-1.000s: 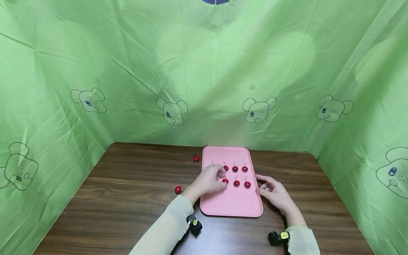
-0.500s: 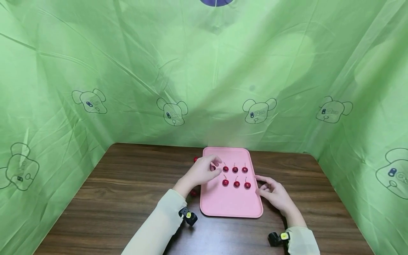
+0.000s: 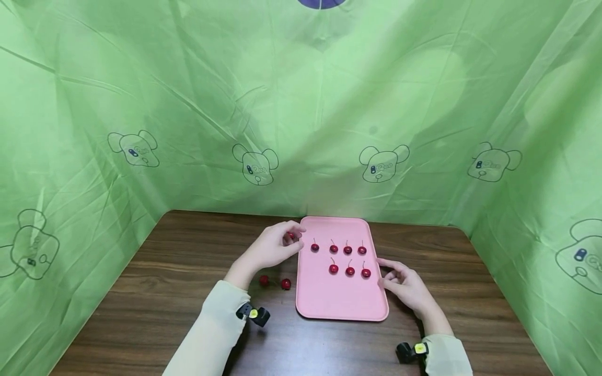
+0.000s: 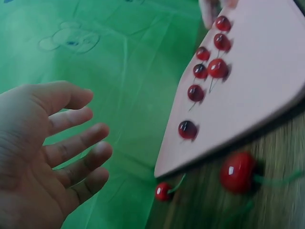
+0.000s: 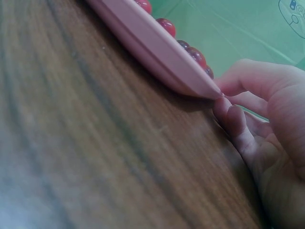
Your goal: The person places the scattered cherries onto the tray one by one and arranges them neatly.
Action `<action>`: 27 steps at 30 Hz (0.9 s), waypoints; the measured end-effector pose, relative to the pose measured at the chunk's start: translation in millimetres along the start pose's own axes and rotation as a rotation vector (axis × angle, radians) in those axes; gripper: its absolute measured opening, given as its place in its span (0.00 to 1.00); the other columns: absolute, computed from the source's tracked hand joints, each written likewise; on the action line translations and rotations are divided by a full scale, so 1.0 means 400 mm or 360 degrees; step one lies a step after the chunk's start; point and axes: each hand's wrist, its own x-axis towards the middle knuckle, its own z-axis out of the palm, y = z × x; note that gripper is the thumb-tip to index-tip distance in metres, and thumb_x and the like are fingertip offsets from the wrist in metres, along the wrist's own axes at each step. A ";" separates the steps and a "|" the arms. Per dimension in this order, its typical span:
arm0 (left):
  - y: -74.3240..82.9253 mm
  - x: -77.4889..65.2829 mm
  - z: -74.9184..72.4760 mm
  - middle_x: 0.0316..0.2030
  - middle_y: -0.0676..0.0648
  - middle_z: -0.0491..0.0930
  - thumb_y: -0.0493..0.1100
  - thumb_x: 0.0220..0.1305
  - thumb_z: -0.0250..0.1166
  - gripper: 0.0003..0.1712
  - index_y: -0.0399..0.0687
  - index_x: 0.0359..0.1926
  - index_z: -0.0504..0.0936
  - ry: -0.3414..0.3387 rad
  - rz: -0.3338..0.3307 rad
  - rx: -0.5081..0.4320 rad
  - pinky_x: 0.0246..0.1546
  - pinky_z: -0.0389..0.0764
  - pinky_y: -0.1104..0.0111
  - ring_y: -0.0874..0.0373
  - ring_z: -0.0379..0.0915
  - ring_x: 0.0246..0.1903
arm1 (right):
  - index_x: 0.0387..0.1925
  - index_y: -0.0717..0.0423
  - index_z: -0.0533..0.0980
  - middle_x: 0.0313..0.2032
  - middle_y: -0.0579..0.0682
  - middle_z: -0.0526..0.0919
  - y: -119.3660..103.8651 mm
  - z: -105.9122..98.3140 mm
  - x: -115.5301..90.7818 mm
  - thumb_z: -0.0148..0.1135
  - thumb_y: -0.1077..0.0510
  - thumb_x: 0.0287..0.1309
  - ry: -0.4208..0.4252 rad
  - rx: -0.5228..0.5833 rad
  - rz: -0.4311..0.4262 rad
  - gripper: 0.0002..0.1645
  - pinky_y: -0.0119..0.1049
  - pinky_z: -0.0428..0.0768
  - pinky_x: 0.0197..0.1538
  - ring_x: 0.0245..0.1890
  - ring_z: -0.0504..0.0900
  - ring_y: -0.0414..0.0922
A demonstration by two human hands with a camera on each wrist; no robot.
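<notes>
My left hand (image 3: 275, 244) hovers just left of the pink tray (image 3: 343, 305), fingers spread and slightly bent around nothing. Partly seen between its fingers in the head view is a red cherry (image 3: 291, 235); the left wrist view shows this cherry (image 4: 163, 192) lying on the table by the tray's corner, apart from the hand. On the tray stand stemmed cherries in two rows: several at the back, including the leftmost cherry (image 3: 314, 247), and three in front, including the middle cherry (image 3: 350, 271). My right hand (image 3: 406, 284) touches the tray's right edge with its fingertips, thumb and forefinger apart.
Two more cherries lie on the wooden table (image 3: 188, 292) left of the tray: one cherry (image 3: 264, 280) near the left wrist, another cherry (image 3: 286, 284) close to the tray's edge. A green cloth (image 3: 320, 130) with bear-head outlines encloses the table's back and sides.
My left hand has withdrawn leftward from above the tray, uncovering the back row's leftmost cherry and the loose cherries by the wrist. The right hand stays at the tray's edge.
</notes>
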 end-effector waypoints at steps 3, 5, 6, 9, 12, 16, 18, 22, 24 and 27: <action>-0.012 -0.026 -0.024 0.50 0.47 0.87 0.42 0.74 0.72 0.17 0.50 0.61 0.85 0.0021 -0.0018 -0.0044 0.45 0.85 0.59 0.58 0.82 0.42 | 0.71 0.60 0.78 0.38 0.58 0.85 -0.003 0.000 -0.002 0.77 0.64 0.65 -0.0002 0.0029 -0.0025 0.35 0.32 0.82 0.39 0.36 0.83 0.42; -0.020 -0.046 -0.039 0.51 0.48 0.87 0.43 0.73 0.72 0.17 0.52 0.61 0.85 0.0025 -0.0028 -0.0061 0.45 0.84 0.59 0.60 0.82 0.43 | 0.71 0.62 0.77 0.38 0.58 0.86 -0.003 0.001 -0.004 0.76 0.65 0.65 -0.0009 0.0032 -0.0048 0.34 0.32 0.82 0.39 0.36 0.83 0.42; -0.025 -0.056 -0.046 0.51 0.48 0.88 0.42 0.73 0.73 0.18 0.52 0.61 0.85 0.0028 -0.0033 -0.0076 0.45 0.84 0.60 0.60 0.82 0.43 | 0.71 0.62 0.78 0.38 0.58 0.86 -0.003 0.001 -0.004 0.76 0.65 0.65 -0.0006 0.0035 -0.0054 0.34 0.31 0.82 0.39 0.35 0.83 0.42; -0.041 -0.087 -0.065 0.51 0.52 0.88 0.42 0.72 0.73 0.19 0.55 0.62 0.85 0.0029 -0.0070 -0.0087 0.44 0.82 0.64 0.60 0.83 0.43 | 0.71 0.62 0.78 0.38 0.58 0.86 -0.001 0.002 -0.005 0.76 0.65 0.65 -0.0005 0.0021 -0.0056 0.34 0.31 0.83 0.40 0.36 0.84 0.42; -0.057 -0.116 -0.079 0.52 0.53 0.88 0.42 0.72 0.73 0.19 0.55 0.62 0.85 0.0036 -0.0080 -0.0096 0.42 0.81 0.65 0.59 0.83 0.43 | 0.71 0.61 0.78 0.38 0.57 0.86 0.002 0.004 -0.004 0.76 0.65 0.65 0.0002 0.0016 -0.0044 0.34 0.32 0.83 0.40 0.36 0.84 0.42; -0.074 -0.152 -0.094 0.53 0.54 0.87 0.42 0.73 0.73 0.20 0.56 0.63 0.85 0.0030 -0.0081 -0.0107 0.43 0.82 0.64 0.58 0.84 0.44 | 0.72 0.60 0.78 0.38 0.58 0.85 0.006 0.007 0.000 0.76 0.64 0.66 -0.0005 0.0007 -0.0041 0.34 0.32 0.83 0.40 0.36 0.83 0.42; -0.083 -0.171 -0.098 0.54 0.54 0.87 0.41 0.74 0.72 0.19 0.56 0.63 0.85 0.0026 -0.0074 -0.0118 0.43 0.82 0.64 0.59 0.84 0.44 | 0.72 0.59 0.78 0.38 0.58 0.86 0.006 0.007 0.002 0.76 0.63 0.67 -0.0013 0.0007 -0.0042 0.34 0.32 0.83 0.40 0.37 0.83 0.42; -0.112 -0.204 -0.094 0.56 0.51 0.88 0.36 0.74 0.69 0.20 0.56 0.63 0.85 0.0017 -0.0038 -0.0144 0.46 0.83 0.63 0.58 0.85 0.46 | 0.72 0.59 0.78 0.39 0.58 0.86 0.004 0.006 0.001 0.76 0.63 0.67 -0.0018 -0.0001 -0.0059 0.34 0.32 0.83 0.41 0.38 0.83 0.42; -0.128 -0.216 -0.087 0.57 0.46 0.88 0.32 0.73 0.67 0.21 0.53 0.63 0.85 0.0001 -0.0016 -0.0178 0.48 0.84 0.62 0.57 0.85 0.47 | 0.72 0.60 0.78 0.39 0.58 0.86 0.003 0.004 -0.001 0.76 0.63 0.67 -0.0017 0.0002 -0.0063 0.34 0.32 0.83 0.41 0.38 0.84 0.42; -0.150 -0.232 -0.077 0.58 0.41 0.87 0.31 0.72 0.68 0.22 0.50 0.64 0.85 -0.0023 -0.0014 -0.0208 0.48 0.84 0.61 0.56 0.84 0.47 | 0.72 0.60 0.77 0.38 0.58 0.86 0.003 0.003 -0.004 0.76 0.64 0.67 -0.0017 0.0012 -0.0059 0.34 0.31 0.83 0.42 0.36 0.84 0.42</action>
